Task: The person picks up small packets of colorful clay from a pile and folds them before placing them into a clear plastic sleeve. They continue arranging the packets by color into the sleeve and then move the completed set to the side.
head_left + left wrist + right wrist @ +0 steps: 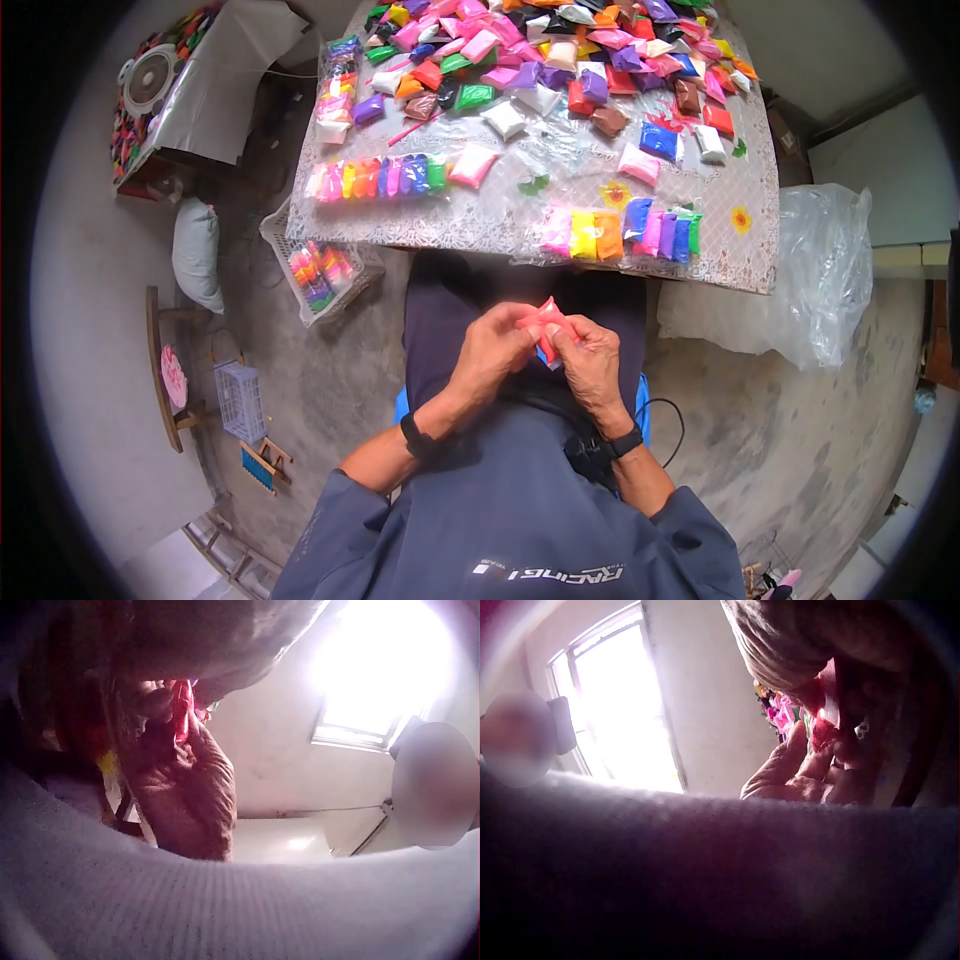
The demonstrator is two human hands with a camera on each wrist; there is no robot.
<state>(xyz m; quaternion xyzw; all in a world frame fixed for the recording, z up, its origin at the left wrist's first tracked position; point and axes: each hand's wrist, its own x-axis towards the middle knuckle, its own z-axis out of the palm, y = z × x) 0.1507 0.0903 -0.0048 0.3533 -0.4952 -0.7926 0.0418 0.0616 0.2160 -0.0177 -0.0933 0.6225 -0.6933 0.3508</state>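
Over the lap, in the head view, both hands hold one small coral-red plastic packet (549, 318). The left hand (492, 345) pinches its left side, and the right hand (594, 368) pinches the opposite side with the thumb over the front. A bit of blue and white (546, 355) shows under the packet, between the hands. In the left wrist view the red packet (181, 712) appears edge-on between fingers. Fingers partly hide the packet (825, 733) in the right wrist view, which is dark there.
Ahead stands a table (400, 220) with a lace-patterned cover, bearing a heap of colourful packets (530, 50). Near its front edge lie a left row of packets (380, 178) and a right row (620, 232) in clear wrap. A white basket (350, 290) and clear plastic sheeting (820, 280) flank it.
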